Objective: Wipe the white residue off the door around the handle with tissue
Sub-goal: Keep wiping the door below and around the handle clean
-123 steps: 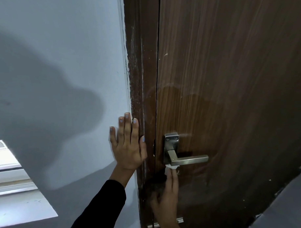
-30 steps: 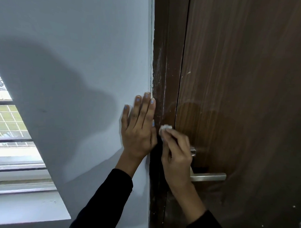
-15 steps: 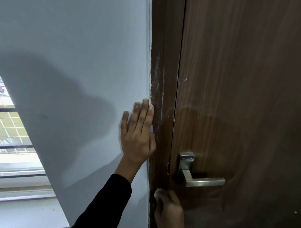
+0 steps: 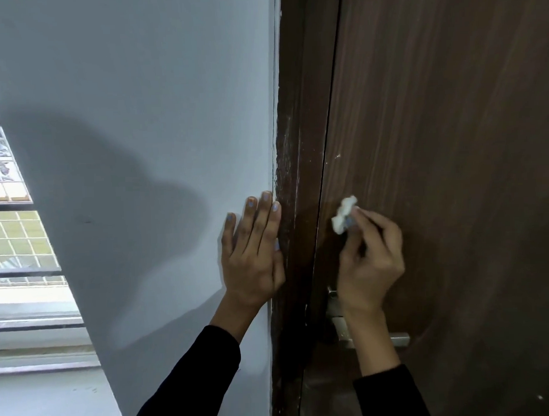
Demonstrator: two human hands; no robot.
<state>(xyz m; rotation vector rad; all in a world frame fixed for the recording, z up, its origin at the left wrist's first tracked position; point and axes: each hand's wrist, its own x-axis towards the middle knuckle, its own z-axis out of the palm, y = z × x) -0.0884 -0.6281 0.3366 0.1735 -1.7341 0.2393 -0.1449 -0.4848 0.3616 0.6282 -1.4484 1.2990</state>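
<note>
Above the handle (image 4: 369,336), right hand (image 4: 370,260) pinches tissue (image 4: 344,214) wad on door (image 4: 452,170); small wad may smear residue; left hand (image 4: 253,258) flat, fingers straight, on wall (image 4: 139,119).

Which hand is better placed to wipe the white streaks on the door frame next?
Right hand: it pinches the tissue against the door, beside the streaked frame. The left hand lies flat on the wall, holding nothing.

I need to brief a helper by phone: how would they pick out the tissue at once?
Find the brown door right of the white wall. Above its metal handle, the right hand pinches the tissue against the wood, the only crumpled white wad there.
</note>
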